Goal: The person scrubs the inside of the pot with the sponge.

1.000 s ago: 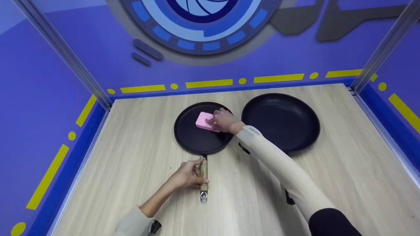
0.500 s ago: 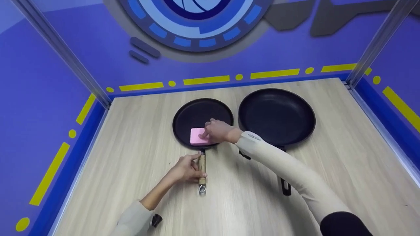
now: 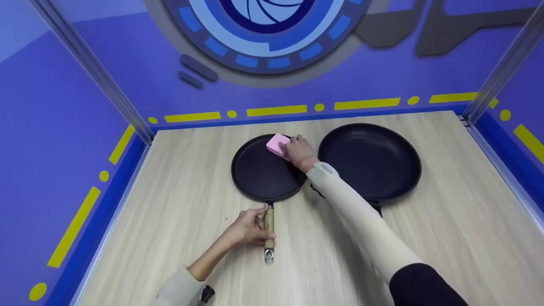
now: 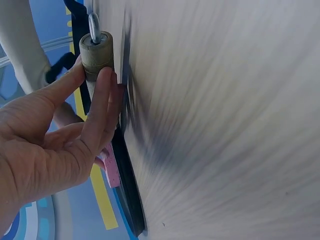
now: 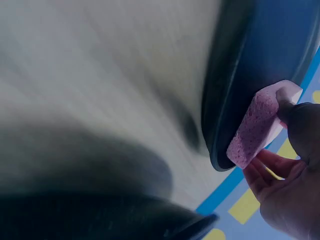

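Note:
A flat black pan (image 3: 263, 174) lies on the wooden table, its wood handle (image 3: 269, 223) pointing toward me. My left hand (image 3: 248, 227) holds that handle between thumb and fingers; in the left wrist view the handle's end with a metal ring (image 4: 95, 30) sticks up past the fingers. Over at the pan's far right part, my right hand (image 3: 299, 152) pinches a pink sponge (image 3: 277, 144). In the right wrist view the porous sponge (image 5: 257, 122) sits inside the pan's rim, thumb on one side and fingers on the other.
A larger, deeper black frying pan (image 3: 369, 163) stands close to the right of the flat pan, its handle mostly hidden under my right sleeve (image 3: 361, 212). Blue panels (image 3: 106, 85) wall the wooden table (image 3: 187, 178) at the back and sides.
My right hand has swept the sponge from the pan's middle to its near edge, then back up to the far right edge. The left hand keeps its hold on the handle.

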{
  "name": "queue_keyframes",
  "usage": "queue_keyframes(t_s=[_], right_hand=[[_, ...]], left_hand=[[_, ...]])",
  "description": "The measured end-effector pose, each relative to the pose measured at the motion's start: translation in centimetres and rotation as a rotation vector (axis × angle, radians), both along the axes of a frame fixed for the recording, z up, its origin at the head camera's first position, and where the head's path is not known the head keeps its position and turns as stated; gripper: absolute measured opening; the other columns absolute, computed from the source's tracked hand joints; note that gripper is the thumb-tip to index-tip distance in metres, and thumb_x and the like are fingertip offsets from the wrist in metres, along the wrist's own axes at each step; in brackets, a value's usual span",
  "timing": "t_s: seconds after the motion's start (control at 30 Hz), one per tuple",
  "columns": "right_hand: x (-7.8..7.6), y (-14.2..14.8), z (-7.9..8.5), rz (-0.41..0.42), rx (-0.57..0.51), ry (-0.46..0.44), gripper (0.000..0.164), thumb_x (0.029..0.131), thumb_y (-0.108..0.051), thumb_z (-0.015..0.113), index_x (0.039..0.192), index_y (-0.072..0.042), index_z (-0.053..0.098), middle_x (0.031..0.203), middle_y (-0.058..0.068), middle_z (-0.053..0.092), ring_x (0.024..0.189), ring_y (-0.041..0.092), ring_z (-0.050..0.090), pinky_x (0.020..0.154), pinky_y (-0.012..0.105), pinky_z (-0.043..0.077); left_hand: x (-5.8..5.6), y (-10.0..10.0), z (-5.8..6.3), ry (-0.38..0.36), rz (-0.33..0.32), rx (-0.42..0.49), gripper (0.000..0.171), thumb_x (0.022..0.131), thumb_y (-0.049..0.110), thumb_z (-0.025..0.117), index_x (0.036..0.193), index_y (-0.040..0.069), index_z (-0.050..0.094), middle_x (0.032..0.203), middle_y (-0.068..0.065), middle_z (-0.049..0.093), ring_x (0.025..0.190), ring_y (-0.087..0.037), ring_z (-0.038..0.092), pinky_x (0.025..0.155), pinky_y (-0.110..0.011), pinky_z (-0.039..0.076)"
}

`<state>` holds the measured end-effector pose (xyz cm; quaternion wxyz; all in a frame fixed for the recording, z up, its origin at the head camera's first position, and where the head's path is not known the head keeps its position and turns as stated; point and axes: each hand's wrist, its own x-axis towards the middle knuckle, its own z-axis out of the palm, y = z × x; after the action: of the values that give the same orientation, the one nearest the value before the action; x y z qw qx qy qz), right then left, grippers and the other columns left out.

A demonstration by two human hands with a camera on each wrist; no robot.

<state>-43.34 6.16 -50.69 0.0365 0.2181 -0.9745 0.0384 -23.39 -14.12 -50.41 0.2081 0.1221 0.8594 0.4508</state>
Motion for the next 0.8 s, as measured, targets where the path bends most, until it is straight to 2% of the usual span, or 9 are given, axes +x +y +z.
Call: queue_keyframes(t_s=[0.07,0.17,0.23,0.37,0.5,0.57,0.7,0.8], right_hand=[[0.1,0.2,-0.1,-0.059,0.014,0.015,0.035,0.106,-0.021,0.053,0.106,0.006,0.075,0.114,0.025,0.068,0.111,0.041,0.061,0.098,0.048,0.058],[0.4,0.5,0.4,-0.044,0.008,-0.022,0.038,0.107,-0.021,0.049,0.106,0.007,0.074,0.114,0.026,0.068,0.112,0.042,0.061,0.098,0.050,0.059],[0.7,0.9,0.8,0.000,0.024,-0.049,0.032,0.104,-0.021,0.055,0.108,0.003,0.075,0.114,0.025,0.068,0.113,0.042,0.061,0.098,0.051,0.059],[1.5,1.7,1.4,0.144,0.044,-0.115,0.020,0.096,-0.018,0.068,0.112,-0.009,0.077,0.112,0.021,0.070,0.111,0.040,0.063,0.101,0.051,0.058],[3.2,1.9,1.9,0.258,0.064,-0.160,0.020,0.093,-0.020,0.073,0.112,-0.015,0.078,0.110,0.018,0.071,0.108,0.039,0.063,0.101,0.048,0.056],[4.3,1.6,2.1,0.310,0.067,-0.158,0.021,0.090,-0.021,0.075,0.110,-0.017,0.079,0.106,0.017,0.071,0.104,0.038,0.063,0.096,0.048,0.057],[6.3,0.7,2.2,0.414,0.048,-0.130,0.019,0.097,-0.024,0.069,0.108,-0.017,0.081,0.098,0.018,0.071,0.094,0.039,0.063,0.084,0.051,0.060],[7.1,0.2,2.4,0.423,0.035,-0.139,0.021,0.101,-0.025,0.063,0.109,-0.017,0.082,0.099,0.017,0.073,0.095,0.039,0.064,0.084,0.053,0.061]], left_hand=[[0.1,0.3,0.0,-0.015,-0.004,0.004,0.091,0.078,0.004,0.088,0.152,-0.008,0.036,0.075,-0.004,0.063,0.063,-0.006,0.057,0.058,-0.021,0.061],[0.1,0.5,0.1,-0.026,-0.002,0.003,0.092,0.078,0.003,0.088,0.153,-0.007,0.036,0.075,-0.003,0.062,0.064,-0.007,0.058,0.059,-0.023,0.063],[0.1,0.6,0.1,-0.044,0.002,0.007,0.092,0.078,0.003,0.088,0.153,-0.006,0.036,0.076,-0.002,0.060,0.064,-0.008,0.058,0.060,-0.025,0.064],[0.0,0.6,0.0,-0.055,0.004,0.008,0.093,0.078,0.002,0.088,0.154,-0.006,0.035,0.078,-0.003,0.060,0.065,-0.009,0.058,0.060,-0.025,0.064],[-0.1,0.6,0.0,-0.039,-0.006,-0.010,0.092,0.078,0.004,0.088,0.153,-0.007,0.036,0.077,-0.003,0.061,0.065,-0.008,0.058,0.058,-0.022,0.062],[-0.2,0.5,0.1,-0.039,-0.006,-0.016,0.091,0.079,0.005,0.088,0.153,-0.007,0.036,0.076,-0.003,0.062,0.064,-0.008,0.058,0.058,-0.023,0.062],[-0.2,0.4,0.3,-0.058,0.002,-0.018,0.091,0.079,0.004,0.087,0.154,-0.007,0.035,0.076,-0.003,0.061,0.063,-0.009,0.058,0.059,-0.027,0.064],[-0.1,0.4,0.2,-0.067,0.004,-0.013,0.091,0.080,0.003,0.086,0.154,-0.006,0.035,0.075,-0.003,0.060,0.062,-0.009,0.059,0.059,-0.028,0.065]])
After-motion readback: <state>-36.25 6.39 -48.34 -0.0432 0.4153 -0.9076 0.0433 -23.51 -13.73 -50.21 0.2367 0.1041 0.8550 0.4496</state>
